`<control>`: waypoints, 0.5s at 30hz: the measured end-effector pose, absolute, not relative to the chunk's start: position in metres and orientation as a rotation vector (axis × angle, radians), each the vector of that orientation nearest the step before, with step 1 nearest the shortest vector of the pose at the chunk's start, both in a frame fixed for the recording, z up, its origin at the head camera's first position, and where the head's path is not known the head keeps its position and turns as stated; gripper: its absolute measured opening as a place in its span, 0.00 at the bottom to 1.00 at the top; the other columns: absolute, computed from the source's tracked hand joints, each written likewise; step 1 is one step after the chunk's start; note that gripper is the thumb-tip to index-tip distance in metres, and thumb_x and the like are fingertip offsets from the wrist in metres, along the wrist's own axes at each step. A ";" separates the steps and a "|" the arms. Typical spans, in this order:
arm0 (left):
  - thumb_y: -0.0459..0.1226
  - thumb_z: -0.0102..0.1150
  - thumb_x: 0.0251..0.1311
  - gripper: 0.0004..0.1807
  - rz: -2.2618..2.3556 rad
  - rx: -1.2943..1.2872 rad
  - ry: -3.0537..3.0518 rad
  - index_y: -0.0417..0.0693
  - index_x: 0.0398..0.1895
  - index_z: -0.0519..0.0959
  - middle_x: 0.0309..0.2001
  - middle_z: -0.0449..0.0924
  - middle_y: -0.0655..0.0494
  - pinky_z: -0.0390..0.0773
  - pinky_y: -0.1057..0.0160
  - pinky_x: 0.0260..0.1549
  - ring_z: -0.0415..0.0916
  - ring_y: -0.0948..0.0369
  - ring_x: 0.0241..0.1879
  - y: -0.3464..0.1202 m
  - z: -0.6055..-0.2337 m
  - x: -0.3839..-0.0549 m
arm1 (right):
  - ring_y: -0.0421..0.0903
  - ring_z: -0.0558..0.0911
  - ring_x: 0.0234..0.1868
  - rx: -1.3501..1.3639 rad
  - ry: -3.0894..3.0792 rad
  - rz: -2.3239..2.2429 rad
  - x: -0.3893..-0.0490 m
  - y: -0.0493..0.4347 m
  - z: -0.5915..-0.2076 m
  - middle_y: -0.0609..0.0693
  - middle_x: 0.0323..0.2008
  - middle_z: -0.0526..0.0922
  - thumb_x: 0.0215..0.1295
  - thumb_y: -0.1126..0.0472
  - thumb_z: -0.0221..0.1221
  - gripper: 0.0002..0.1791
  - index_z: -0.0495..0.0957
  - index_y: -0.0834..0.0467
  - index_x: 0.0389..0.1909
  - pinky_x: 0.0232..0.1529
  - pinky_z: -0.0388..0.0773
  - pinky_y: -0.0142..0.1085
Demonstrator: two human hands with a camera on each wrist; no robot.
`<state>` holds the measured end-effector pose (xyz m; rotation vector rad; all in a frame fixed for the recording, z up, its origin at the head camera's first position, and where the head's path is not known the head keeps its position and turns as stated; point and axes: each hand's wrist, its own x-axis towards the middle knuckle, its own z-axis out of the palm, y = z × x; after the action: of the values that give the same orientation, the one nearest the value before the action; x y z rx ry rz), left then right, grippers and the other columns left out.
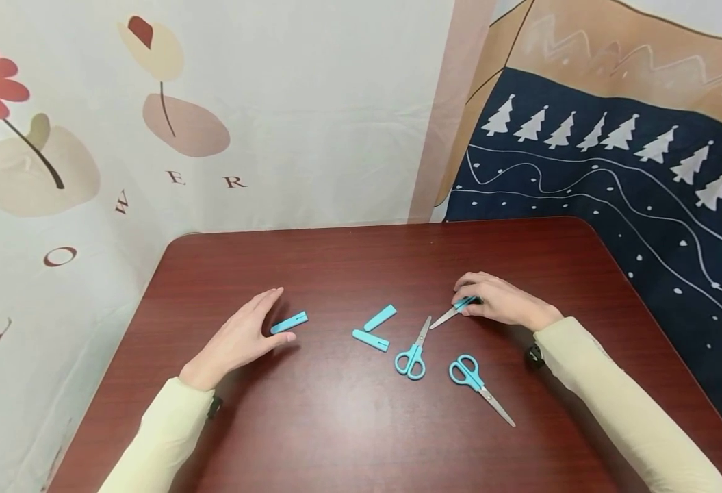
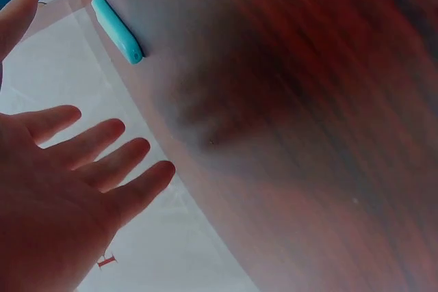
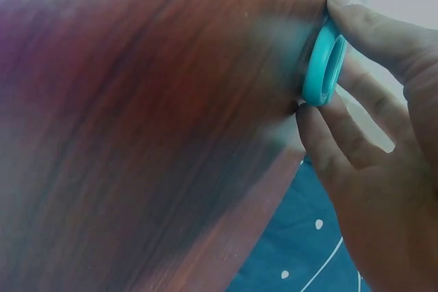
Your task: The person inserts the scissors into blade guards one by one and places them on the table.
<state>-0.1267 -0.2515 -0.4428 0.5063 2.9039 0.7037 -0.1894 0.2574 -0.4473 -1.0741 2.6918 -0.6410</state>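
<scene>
My left hand [image 1: 241, 333] hovers with fingers spread and thumb apart around a light-blue scissor blade cover [image 1: 289, 322]. In the left wrist view that cover [image 2: 118, 31] lies on the table beyond the fingertips. My right hand [image 1: 501, 298] grips a pair of scissors [image 1: 444, 317] by its blue handles, its blade pointing left. The right wrist view shows the thumb and fingers about the handle loop [image 3: 316, 73]. Two more pairs of blue-handled scissors lie nearby, one upright pair [image 1: 415, 352] and one slanted pair [image 1: 473, 375]. An upper cover [image 1: 380, 318] and a lower cover [image 1: 370, 340] lie left of them.
All of it lies on a dark red-brown wooden table [image 1: 311, 424]. A pale flower-print cloth [image 1: 311, 123] hangs behind, and a navy tree-print cloth [image 1: 582, 171] runs along the right side.
</scene>
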 end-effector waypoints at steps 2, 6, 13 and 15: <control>0.56 0.72 0.60 0.53 0.706 0.521 2.885 0.40 0.80 0.58 0.75 0.62 0.39 0.65 0.39 0.68 0.60 0.41 0.74 -0.250 -0.443 -0.129 | 0.51 0.76 0.56 -1.068 2.701 -0.640 -0.188 0.259 -0.448 0.51 0.54 0.80 0.65 0.62 0.71 0.10 0.88 0.51 0.47 0.57 0.78 0.49; 0.55 0.73 0.60 0.51 0.697 0.580 2.867 0.37 0.78 0.61 0.71 0.68 0.39 0.69 0.40 0.65 0.67 0.42 0.69 -0.247 -0.445 -0.133 | 0.52 0.76 0.55 -1.058 2.733 -0.630 -0.185 0.263 -0.448 0.52 0.54 0.79 0.66 0.63 0.70 0.10 0.87 0.51 0.46 0.57 0.78 0.49; 0.48 0.77 0.57 0.42 0.734 0.668 2.852 0.35 0.69 0.73 0.54 0.78 0.44 0.78 0.49 0.50 0.77 0.51 0.49 -0.244 -0.444 -0.144 | 0.50 0.76 0.55 -1.050 2.806 -0.678 -0.175 0.270 -0.443 0.51 0.54 0.79 0.65 0.63 0.71 0.12 0.86 0.52 0.48 0.55 0.79 0.48; 0.46 0.78 0.56 0.39 0.746 0.677 2.836 0.34 0.66 0.76 0.51 0.79 0.46 0.79 0.50 0.50 0.79 0.51 0.48 -0.243 -0.445 -0.147 | 0.49 0.76 0.55 -1.040 2.826 -0.694 -0.171 0.271 -0.441 0.50 0.54 0.79 0.64 0.63 0.72 0.13 0.86 0.52 0.48 0.55 0.80 0.48</control>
<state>-0.1469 -0.2431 -0.4446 0.6767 2.8356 0.7456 -0.1714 0.2711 -0.4411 -1.0398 2.8257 -0.6937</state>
